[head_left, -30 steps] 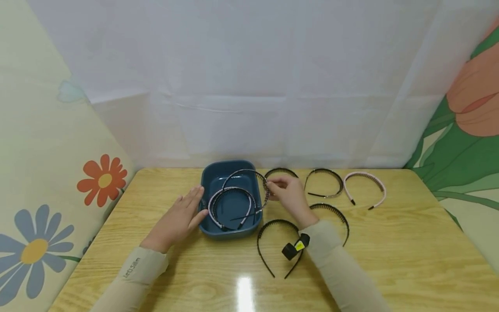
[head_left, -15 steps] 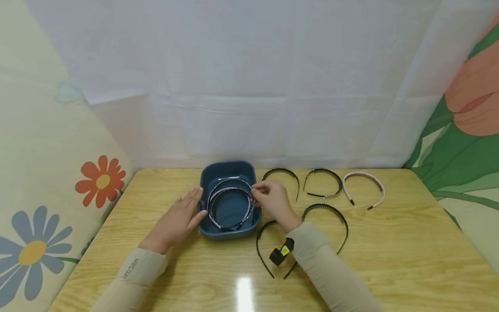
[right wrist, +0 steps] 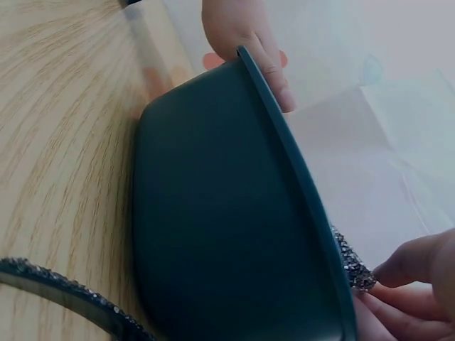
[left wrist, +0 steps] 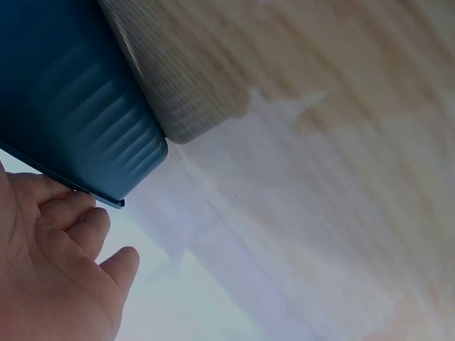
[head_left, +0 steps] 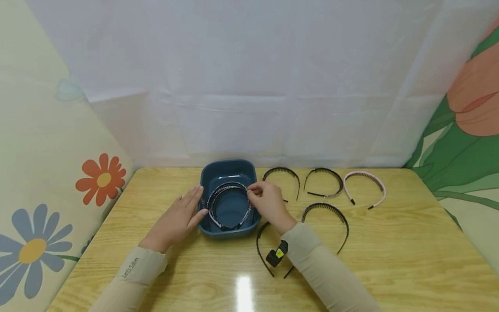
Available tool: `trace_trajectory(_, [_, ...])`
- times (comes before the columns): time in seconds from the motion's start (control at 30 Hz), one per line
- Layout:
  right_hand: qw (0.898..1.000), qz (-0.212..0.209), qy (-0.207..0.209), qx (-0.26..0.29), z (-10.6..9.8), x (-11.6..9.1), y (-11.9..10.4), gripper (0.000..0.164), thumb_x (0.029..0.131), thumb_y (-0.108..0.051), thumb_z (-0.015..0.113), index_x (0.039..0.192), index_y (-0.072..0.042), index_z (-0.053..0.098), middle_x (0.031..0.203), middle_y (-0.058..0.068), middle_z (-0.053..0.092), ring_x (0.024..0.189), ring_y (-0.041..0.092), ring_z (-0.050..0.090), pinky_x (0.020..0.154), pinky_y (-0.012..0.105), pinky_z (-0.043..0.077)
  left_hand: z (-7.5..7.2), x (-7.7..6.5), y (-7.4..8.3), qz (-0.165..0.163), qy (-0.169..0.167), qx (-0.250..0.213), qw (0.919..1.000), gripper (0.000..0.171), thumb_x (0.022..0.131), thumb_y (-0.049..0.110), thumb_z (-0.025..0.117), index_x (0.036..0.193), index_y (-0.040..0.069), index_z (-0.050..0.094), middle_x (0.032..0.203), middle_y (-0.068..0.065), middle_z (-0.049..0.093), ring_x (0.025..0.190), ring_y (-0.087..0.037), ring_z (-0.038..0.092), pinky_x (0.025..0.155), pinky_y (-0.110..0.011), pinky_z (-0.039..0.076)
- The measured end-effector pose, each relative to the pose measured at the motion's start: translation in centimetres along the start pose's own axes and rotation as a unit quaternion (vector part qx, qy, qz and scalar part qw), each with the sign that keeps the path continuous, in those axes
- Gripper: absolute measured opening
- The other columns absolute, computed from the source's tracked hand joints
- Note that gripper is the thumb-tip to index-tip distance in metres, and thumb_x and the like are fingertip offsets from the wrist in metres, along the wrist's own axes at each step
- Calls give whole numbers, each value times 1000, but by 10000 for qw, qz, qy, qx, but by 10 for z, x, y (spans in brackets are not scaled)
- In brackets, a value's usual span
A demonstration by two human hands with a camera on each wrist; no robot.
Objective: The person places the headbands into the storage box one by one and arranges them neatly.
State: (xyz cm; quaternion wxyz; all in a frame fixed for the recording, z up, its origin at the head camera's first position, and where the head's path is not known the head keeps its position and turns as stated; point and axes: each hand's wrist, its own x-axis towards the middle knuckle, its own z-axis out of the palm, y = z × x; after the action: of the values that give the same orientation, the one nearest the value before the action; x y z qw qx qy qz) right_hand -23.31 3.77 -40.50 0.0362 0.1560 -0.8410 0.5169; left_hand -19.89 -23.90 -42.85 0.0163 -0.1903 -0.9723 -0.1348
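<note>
A glittery band (right wrist: 352, 259) hung in the bin (head_left: 230, 236), over other bands (head_left: 211, 212) nested there; where one ended and the next began was hard to tell. The bin stood by the table's (head_left: 195, 277) far edge, left of its middle. The right hand (head_left: 267, 199) pinched the glittery band's right side between thumb and fingertips. Its teeth could probably catch on those beneath, so that letting go at a slant might leave it cocked or pull others along.

The left hand (head_left: 177, 219) lay open, fingers fairly straight against the bin's left rim, gripping nothing; a hard push there could slide or tip the bin.

Below the right wrist, toward the near edge, lay a black band (head_left: 259, 249), partly hidden by sleeve (head_left: 308, 236) and wrist camera (head_left: 276, 257); a low sweep might drag it. Toward the far right corner, a pink band (head_left: 364, 174) lay well apart, seemingly at little risk.
</note>
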Motion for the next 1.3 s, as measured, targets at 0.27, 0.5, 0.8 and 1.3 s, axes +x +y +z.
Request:
trace_trajectory(0.27, [9991,-300,-48,-284,2,-1,-1,17,98,-7,65,108,2,74,94,10,73,82,21,69,69,28,59,-4,0,2,16,1,-8,10000,73,109,45,39,160,-3,18,166,-22,18,153,-40,17,122,-60,16])
trace_trajectory(0.5, [9979,-452,-170,-430,2,-2,-1,17,98,-8,65,109,1,73,97,10,73,85,20,69,73,30,59,-6,-2,4,52,53,132,9999,72,109,43,41,159,-6,20,165,-23,20,152,-41,19,122,-61,17])
trace_trajectory(0.8, [9979,-563,-57,-324,-1,-5,2,19,98,-7,61,111,0,73,99,9,73,86,20,68,72,31,58,-5,0,4,82,91,116,9999,72,109,44,41,158,-5,21,165,-23,20,152,-41,19,121,-61,18])
trace_trajectory(1.3, [9991,-387,139,-112,-22,-15,15,21,96,-2,59,113,-1,74,104,9,74,93,22,69,83,37,59,-2,1,2,-5,-52,62,10000,74,109,46,39,159,-4,19,166,-22,18,153,-40,16,122,-60,15])
